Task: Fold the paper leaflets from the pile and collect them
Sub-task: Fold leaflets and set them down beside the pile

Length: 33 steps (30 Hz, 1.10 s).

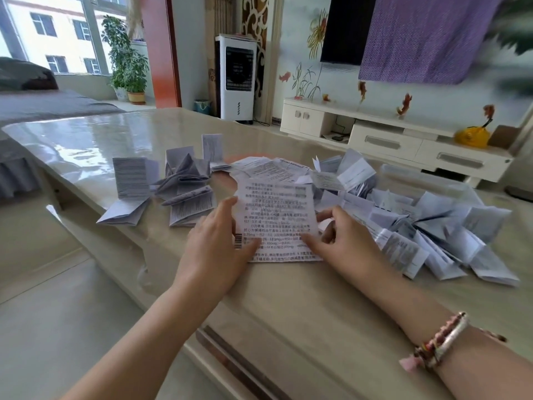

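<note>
A printed white leaflet (278,217) lies in front of me on the beige table (288,298), its far part lifted off the surface. My left hand (215,249) holds its left edge, thumb lying on the printed face near a barcode. My right hand (343,243) pinches its right edge, thumb on the paper and fingers curled behind. A big loose pile of leaflets (418,223) spreads to the right. Several folded leaflets (173,186) lie in a group to the left. More flat sheets (268,167) lie just beyond the held one.
The glossy table's left edge (86,203) drops to a pale floor. A clear plastic box (427,180) sits behind the right pile. Beyond the table stand a white air cooler (236,79), a low white TV cabinet (389,134) and a potted plant (129,62).
</note>
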{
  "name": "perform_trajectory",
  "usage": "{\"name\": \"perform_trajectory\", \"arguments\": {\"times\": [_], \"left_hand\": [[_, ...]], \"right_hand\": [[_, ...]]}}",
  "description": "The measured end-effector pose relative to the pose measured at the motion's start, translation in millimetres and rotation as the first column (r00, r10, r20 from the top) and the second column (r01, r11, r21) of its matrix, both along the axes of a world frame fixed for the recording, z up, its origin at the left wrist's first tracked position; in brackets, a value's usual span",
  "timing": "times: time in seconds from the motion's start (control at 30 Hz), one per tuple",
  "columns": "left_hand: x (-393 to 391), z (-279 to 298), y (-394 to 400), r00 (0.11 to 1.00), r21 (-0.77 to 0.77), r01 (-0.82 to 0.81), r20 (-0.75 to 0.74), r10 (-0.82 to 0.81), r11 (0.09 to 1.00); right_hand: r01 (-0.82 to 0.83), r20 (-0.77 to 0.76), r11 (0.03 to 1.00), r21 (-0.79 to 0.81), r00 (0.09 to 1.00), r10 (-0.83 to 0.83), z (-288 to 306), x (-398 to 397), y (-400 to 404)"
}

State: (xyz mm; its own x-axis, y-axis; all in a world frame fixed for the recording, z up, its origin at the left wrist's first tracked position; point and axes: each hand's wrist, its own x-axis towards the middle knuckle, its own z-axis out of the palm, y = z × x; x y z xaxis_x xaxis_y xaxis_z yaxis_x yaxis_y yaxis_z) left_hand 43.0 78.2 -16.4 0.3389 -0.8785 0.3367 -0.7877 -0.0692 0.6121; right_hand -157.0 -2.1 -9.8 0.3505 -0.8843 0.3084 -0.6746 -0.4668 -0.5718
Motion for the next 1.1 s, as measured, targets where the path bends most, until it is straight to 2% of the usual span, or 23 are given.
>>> {"name": "perform_trajectory", "arguments": {"times": [0.13, 0.3, 0.43, 0.53, 0.73, 0.87, 0.93, 1.0, 1.1], "left_hand": [[1.5, 0.0, 2.1, 0.994, 0.007, -0.013, 0.106, 0.012, 1.000], [8.3, -9.9, -2.4, 0.957, -0.057, 0.186, 0.237, -0.168, 0.981], [11.6, -11.3, -2.2, 0.932, 0.019, 0.271, 0.243, -0.268, 0.962], [15.3, -9.3, -1.5, 0.925, 0.049, 0.293, 0.238, -0.296, 0.955], [17.4, -2.9, 0.4, 0.946, -0.037, 0.280, 0.179, -0.269, 0.959], [18.0, -0.2, 0.7, 0.974, -0.129, 0.224, 0.010, -0.224, 0.966], [15.5, 2.4, 2.0, 0.969, -0.164, 0.217, -0.083, -0.232, 0.962], [12.4, 3.8, 2.7, 0.960, -0.185, 0.199, -0.162, -0.230, 0.962], [11.4, 0.2, -0.2, 0.980, -0.100, 0.142, -0.129, -0.154, 0.985]], "right_hand": [[0.017, -0.139, 0.996, -0.091, 0.990, -0.030, -2.2, -1.5, -1.7], [-0.133, -0.162, 0.956, -0.261, 0.982, 0.092, -1.0, -0.3, 3.0], [-0.294, -0.219, 0.943, -0.153, 0.941, 0.258, -2.3, -0.7, 7.0], [-0.326, -0.232, 0.943, -0.066, 0.924, 0.303, -3.0, -1.3, 8.7], [-0.289, -0.180, 0.948, -0.137, 0.948, 0.263, 2.0, -2.2, 8.9], [-0.228, 0.005, 0.960, -0.160, 0.973, 0.232, 3.7, -2.4, 8.0], [-0.178, 0.132, 0.979, -0.096, 0.973, 0.189, 7.7, -2.1, 9.4], [-0.158, 0.191, 0.987, -0.038, 0.968, 0.162, 8.9, -1.4, 8.1], [-0.106, 0.128, 0.993, -0.045, 0.986, 0.111, 4.4, -0.8, 2.9]]}}
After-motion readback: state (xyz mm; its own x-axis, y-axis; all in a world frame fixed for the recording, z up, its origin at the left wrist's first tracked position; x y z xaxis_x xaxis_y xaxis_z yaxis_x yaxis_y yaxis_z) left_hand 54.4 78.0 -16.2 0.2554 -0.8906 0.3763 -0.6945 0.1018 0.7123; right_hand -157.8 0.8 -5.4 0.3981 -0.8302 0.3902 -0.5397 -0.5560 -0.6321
